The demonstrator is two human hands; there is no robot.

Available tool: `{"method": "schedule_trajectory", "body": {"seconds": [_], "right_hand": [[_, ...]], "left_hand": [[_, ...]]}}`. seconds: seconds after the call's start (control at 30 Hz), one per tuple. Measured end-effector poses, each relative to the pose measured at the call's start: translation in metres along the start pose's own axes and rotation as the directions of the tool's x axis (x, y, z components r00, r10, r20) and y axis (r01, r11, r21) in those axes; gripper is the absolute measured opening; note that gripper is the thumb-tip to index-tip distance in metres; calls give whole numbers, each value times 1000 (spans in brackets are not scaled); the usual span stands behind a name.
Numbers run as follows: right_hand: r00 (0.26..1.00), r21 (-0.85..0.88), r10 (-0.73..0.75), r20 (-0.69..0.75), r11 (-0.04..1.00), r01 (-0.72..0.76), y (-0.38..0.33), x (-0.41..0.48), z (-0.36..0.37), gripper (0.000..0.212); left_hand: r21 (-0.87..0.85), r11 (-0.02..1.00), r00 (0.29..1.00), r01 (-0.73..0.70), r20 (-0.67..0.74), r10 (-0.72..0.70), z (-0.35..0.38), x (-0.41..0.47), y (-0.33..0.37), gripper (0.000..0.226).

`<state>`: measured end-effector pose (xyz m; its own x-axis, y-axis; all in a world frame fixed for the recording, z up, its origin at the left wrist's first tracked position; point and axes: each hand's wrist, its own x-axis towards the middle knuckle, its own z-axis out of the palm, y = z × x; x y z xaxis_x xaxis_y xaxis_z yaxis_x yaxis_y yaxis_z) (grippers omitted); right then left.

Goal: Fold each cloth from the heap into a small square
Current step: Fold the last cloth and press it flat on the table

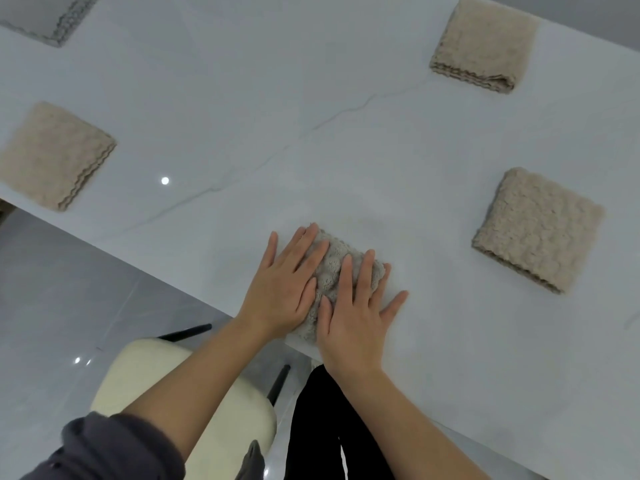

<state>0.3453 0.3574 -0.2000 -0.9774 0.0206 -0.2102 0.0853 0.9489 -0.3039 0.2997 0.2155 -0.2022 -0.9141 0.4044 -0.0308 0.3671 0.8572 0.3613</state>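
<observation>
A small folded beige cloth (pixel 332 271) lies at the near edge of the white marble table (pixel 242 133). My left hand (pixel 284 289) lies flat on the cloth's left part, fingers straight. My right hand (pixel 353 313) presses flat on its right part, fingers spread. Most of the cloth is hidden under both hands. Three other beige cloths lie folded into squares: one at the left (pixel 55 155), one at the far right (pixel 483 46), one at the right (pixel 536 230).
A grey cloth (pixel 45 15) shows at the table's far left corner. A cream padded chair (pixel 180 403) with black legs stands below the table edge, over a glossy grey floor (pixel 52 299).
</observation>
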Motion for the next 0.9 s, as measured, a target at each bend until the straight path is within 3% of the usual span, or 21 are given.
{"method": "schedule_trajectory", "body": {"seconds": [0.1,0.2,0.3,0.37,0.47,0.57,0.7,0.77,0.83,0.9], "right_hand": [[999,15,-46,28,999,46,13,0,-14,62],[977,108,-202,74,975,193,42,26,-39,59],[869,182,-476,136,874,450,61,71,-58,55],[757,138,-628,178,778,613,61,93,-63,54],[611,43,-747,262,641,766,56,115,-60,54],[539,-56,-780,318,552,832,51,126,-50,54],[506,-84,-800,321,508,857,51,129,-44,54],[516,-89,-802,301,515,852,50,129,-47,55],[565,-81,-788,245,564,822,51,124,-52,55],[670,-55,-725,157,671,739,53,110,-55,56]], "left_hand": [[-19,1000,999,-7,-45,6,-10,-9,-2,57],[72,963,962,-260,-62,264,-21,-27,-12,52],[131,769,778,-626,47,626,-22,-36,-14,45],[85,628,633,-774,123,764,-19,-31,-9,43],[4,477,463,-879,243,852,-11,-13,-9,44],[-23,421,398,-907,280,874,-5,3,-15,47],[-50,421,391,-906,283,876,-5,13,-17,48],[-64,457,425,-887,271,863,-10,10,-14,48],[-65,564,539,-823,220,813,-18,0,-11,47],[-4,742,737,-670,121,665,-24,-14,-8,47]]}}
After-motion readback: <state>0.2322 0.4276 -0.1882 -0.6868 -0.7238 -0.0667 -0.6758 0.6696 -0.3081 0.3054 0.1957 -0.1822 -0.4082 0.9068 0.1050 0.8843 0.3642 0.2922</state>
